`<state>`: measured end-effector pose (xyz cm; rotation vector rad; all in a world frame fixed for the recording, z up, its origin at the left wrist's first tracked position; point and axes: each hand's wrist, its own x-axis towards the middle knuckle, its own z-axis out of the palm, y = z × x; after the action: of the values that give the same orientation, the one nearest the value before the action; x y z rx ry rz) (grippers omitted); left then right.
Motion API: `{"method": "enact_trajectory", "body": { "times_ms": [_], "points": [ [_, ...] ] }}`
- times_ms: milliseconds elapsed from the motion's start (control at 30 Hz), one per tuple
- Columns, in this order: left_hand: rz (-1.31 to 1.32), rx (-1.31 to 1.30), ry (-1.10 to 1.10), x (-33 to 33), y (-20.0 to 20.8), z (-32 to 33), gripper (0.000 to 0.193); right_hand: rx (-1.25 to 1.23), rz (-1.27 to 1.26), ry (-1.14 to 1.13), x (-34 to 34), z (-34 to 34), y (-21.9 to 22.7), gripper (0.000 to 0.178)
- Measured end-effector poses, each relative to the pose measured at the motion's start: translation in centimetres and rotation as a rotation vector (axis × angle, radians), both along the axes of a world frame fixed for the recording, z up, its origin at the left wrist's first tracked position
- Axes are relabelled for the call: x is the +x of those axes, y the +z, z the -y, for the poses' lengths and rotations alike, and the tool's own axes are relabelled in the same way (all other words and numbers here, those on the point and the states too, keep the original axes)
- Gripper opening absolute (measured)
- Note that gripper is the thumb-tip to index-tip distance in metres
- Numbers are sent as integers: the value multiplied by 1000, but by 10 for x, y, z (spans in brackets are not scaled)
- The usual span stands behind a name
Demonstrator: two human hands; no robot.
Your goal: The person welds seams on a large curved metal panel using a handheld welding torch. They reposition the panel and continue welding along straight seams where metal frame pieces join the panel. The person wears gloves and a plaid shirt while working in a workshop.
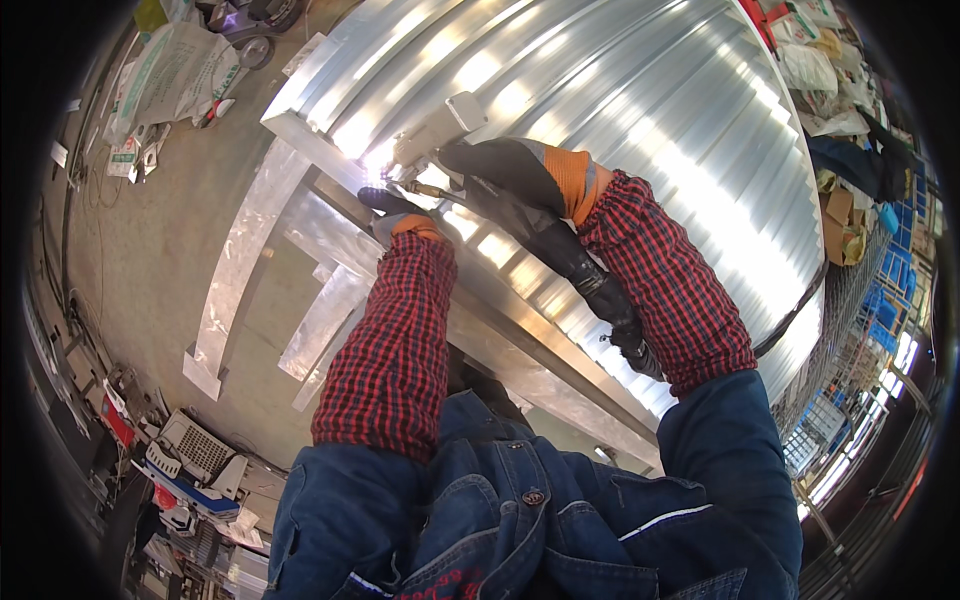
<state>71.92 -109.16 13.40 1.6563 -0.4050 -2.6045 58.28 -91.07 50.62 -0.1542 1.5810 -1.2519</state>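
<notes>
My right hand, in a black glove with an orange cuff, grips a welding torch. From its tip a bright white glow shines on the corner of a silvery metal frame. My left hand, gloved the same way, rests against the frame just below the glow; its fingers are mostly hidden. A small box-shaped metal piece stands beside the torch tip. The black torch cable trails back under my right forearm.
Ribbed metal sheeting fills the far and right side. A curved metal bar juts out at left. Sacks lie on the floor at far left, and a grey-and-blue machine sits at lower left. Blue crates stand at right.
</notes>
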Motion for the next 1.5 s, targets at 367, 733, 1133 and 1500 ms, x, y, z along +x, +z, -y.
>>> {"method": "enact_trajectory", "body": {
  "times_ms": [367,733,1133,1500],
  "points": [
    [59,-62,4,9,30,5,52,14,-73,0,11,-14,29,64],
    [130,-139,-16,-1,47,15,52,101,-19,-105,33,-39,19,73],
    [156,-315,-274,2,48,14,51,83,50,-56,35,-39,-6,72],
    [173,-502,-632,13,30,25,51,64,29,-46,38,-35,-14,70]
  ]
}}
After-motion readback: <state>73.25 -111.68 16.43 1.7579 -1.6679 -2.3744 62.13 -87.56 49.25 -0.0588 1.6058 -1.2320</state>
